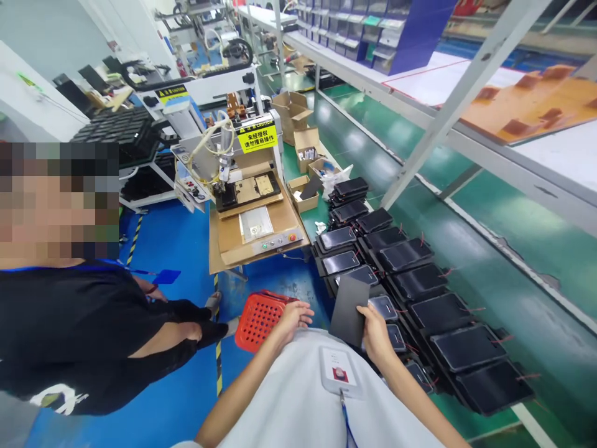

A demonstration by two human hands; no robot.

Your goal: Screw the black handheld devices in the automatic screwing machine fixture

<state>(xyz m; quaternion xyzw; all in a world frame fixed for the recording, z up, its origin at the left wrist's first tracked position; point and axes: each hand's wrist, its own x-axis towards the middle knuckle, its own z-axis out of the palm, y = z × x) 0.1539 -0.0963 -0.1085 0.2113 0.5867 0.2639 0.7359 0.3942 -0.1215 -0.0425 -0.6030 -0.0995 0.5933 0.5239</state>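
Pinching dark sheet (pixel 347 311) in right hand (pixel 374 328), nothing in loosely spread left hand (pixel 295 316); might scrape black panels (pixel 422 281) at three o'clock by swinging it wide.

Looks forward and steeply down from head height.
Takes in shirt (pixel 289 392) at bottom edge, very near; left hand (pixel 293 314) and right hand (pixel 375 330) just beyond; machine (pixel 228 236) farther off, near middle; co-worker (pixel 79 317) close at left; shelf (pixel 410 103) receding at upper right.

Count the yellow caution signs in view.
2: the larger yellow sign near the picture's upper middle, and the smaller yellow sign farther back, to its left. Others may be hidden.
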